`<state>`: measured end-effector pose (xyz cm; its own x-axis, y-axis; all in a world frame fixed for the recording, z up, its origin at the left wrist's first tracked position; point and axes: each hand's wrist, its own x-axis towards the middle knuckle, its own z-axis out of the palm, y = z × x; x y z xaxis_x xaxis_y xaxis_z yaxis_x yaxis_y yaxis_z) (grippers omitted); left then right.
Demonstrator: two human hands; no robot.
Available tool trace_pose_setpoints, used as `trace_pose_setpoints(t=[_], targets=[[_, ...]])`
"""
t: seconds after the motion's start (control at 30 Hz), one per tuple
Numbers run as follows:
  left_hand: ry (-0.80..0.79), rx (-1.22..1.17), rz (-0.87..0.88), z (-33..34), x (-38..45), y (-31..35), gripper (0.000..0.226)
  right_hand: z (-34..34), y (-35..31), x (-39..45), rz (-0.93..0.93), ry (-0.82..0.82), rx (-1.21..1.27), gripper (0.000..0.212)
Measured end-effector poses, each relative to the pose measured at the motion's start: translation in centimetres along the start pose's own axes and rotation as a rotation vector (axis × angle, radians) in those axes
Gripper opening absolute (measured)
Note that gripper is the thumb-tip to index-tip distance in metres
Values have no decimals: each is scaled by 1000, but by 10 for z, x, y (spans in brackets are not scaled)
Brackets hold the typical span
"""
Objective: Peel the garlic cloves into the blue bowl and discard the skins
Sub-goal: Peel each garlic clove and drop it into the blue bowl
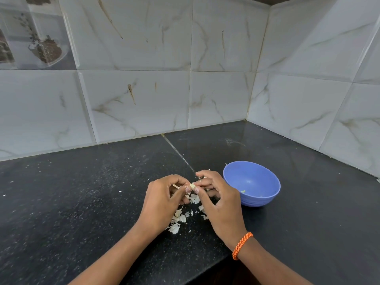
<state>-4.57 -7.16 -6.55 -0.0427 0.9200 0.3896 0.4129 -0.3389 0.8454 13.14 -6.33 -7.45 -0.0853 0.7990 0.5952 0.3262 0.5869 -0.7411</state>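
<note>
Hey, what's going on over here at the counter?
A person is peeling garlic by hand. The left hand and right hand pinch one small garlic clove between their fingertips, held above the black counter. Loose papery skins lie scattered on the counter beneath the hands. The blue bowl sits just to the right, holding only a few small bits, so the peeling seems far from finished, and the skins have not been discarded.

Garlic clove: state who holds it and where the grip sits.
Both hands hold the garlic clove: the left hand and right hand pinch it between thumb and fingertips, one grip on each side, above the skins.
</note>
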Motion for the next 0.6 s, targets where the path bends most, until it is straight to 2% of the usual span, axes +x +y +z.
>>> trace_pose_setpoints(t=[0.17,0.4,0.6], targets=[[-7,0,-6,1,-1,1,17,-1,3,0,6,3,-26,26],[-16,-32,-19,1,-3,4,13,1,3,-2,-36,5,-117,29],[-32,-3,-29,0,-5,4,19,3,8,-3,-84,28,-197,27]])
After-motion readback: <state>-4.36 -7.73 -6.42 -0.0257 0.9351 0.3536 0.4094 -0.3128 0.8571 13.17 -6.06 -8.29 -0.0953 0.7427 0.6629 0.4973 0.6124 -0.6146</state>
